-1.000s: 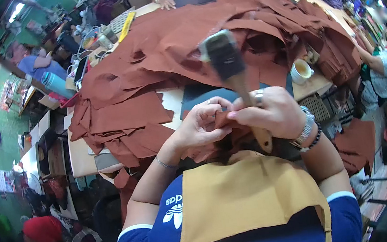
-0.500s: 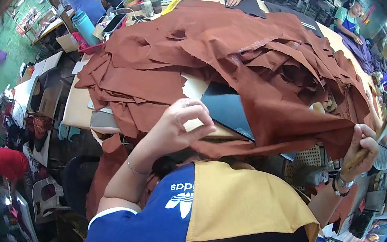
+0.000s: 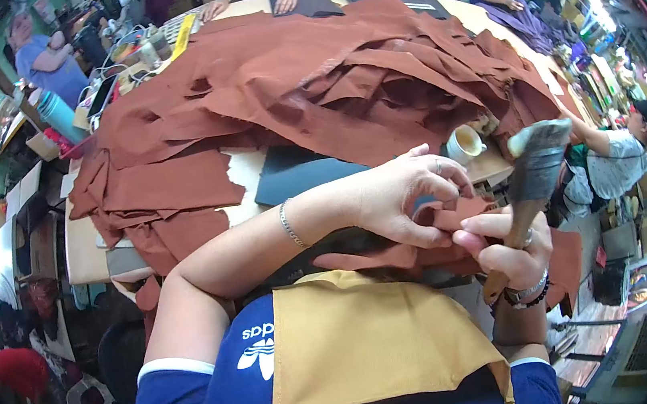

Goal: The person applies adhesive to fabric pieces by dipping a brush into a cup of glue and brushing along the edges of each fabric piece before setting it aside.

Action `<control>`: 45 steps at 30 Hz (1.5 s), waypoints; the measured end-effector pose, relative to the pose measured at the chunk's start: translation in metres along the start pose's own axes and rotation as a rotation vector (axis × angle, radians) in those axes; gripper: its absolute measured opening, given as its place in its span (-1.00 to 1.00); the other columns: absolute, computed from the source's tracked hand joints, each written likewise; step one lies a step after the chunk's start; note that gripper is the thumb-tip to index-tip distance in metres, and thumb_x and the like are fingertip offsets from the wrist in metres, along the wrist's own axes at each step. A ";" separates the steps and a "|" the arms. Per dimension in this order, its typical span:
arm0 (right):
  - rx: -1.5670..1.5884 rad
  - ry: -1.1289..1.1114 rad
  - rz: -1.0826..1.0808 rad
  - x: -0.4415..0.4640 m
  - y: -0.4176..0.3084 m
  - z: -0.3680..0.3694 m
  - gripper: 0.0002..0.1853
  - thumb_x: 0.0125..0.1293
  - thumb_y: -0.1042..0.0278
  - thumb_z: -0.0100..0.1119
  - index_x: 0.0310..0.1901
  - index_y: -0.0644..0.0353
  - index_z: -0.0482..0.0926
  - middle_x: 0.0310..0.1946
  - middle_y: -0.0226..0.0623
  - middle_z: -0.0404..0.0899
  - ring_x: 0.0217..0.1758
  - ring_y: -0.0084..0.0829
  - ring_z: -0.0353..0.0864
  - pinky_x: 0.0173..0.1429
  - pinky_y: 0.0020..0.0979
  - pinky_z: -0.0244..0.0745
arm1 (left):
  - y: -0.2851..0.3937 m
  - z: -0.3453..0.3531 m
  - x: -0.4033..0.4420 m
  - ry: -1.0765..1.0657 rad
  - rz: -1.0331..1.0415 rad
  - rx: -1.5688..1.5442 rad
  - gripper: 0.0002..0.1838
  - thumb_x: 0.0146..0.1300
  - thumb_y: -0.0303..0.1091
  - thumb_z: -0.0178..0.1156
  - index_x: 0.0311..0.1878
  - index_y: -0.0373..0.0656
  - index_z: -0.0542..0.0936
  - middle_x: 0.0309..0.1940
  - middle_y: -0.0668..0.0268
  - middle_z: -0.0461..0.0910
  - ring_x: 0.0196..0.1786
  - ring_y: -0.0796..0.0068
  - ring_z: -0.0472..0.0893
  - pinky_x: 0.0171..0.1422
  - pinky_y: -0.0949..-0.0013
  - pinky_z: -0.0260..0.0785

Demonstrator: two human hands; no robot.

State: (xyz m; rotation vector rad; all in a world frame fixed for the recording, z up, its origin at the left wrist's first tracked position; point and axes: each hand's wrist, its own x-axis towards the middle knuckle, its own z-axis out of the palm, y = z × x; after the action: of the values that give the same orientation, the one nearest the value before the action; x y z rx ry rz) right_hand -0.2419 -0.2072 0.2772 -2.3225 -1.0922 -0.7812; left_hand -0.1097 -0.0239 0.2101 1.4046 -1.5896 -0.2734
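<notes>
Near the desk (image 3: 86, 255), the right hand (image 3: 514, 253) grips the brush (image 3: 534, 176) slantwise, bristles to upper right, handle tip to lower left; the left hand (image 3: 408, 200) pinches brown cloth (image 3: 458, 214).

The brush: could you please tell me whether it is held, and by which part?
The right hand holds the brush by its wooden handle, below the bristles.

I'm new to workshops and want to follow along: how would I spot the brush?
Find the big brown pile, then, below its right end, the person's right hand. The brush is gripped there, head up. Its wooden handle and dark, pale-tipped head distinguish it from the cup nearby.
</notes>
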 end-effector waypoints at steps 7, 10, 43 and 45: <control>-0.160 0.098 0.235 -0.064 -0.006 -0.019 -0.75 -0.02 0.56 0.44 -0.28 0.14 0.63 -0.35 -0.24 0.71 -0.54 -0.37 0.62 -0.51 -0.45 0.42 | -0.023 0.042 0.023 -0.186 -0.047 0.014 -0.73 0.11 -0.21 0.41 -0.15 -0.07 0.64 -0.43 0.43 0.53 -0.16 0.33 0.62 0.59 -0.38 -0.18; -0.238 0.018 0.307 -0.079 -0.017 -0.035 -0.72 -0.02 0.58 0.40 -0.21 0.17 0.64 -0.36 -0.22 0.70 -0.52 -0.37 0.62 -0.51 -0.44 0.43 | -0.036 0.063 0.037 -0.198 0.107 0.259 -0.74 0.09 -0.10 0.42 -0.23 -0.02 0.71 -0.27 0.36 0.61 -0.01 0.28 0.60 0.60 -0.34 -0.12; -0.204 0.283 0.640 -0.152 0.111 0.046 -0.90 0.27 0.47 0.35 -0.23 0.13 0.61 -0.41 -0.29 0.64 -0.45 -0.35 0.62 -0.34 -0.39 0.50 | -0.085 0.011 -0.104 0.608 -0.560 0.403 -0.86 0.38 -0.49 0.24 -0.05 -0.29 0.56 -0.37 0.03 0.65 -0.29 0.31 0.72 -0.17 0.36 0.50; -0.329 0.231 0.621 -0.163 0.156 0.054 -0.90 0.29 0.40 0.34 -0.25 0.10 0.58 -0.43 -0.25 0.61 -0.43 -0.26 0.62 -0.32 -0.32 0.50 | -0.129 0.005 -0.090 0.568 -0.611 0.433 -0.84 0.36 -0.47 0.26 -0.06 -0.29 0.55 -0.35 0.00 0.65 -0.30 0.24 0.70 -0.15 0.30 0.50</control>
State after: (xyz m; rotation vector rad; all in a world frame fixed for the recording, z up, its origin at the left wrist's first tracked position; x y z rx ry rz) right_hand -0.1871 -0.3530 0.1051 -2.5363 -0.1183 -0.9862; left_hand -0.0420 0.0112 0.0718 2.0641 -0.7486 0.1281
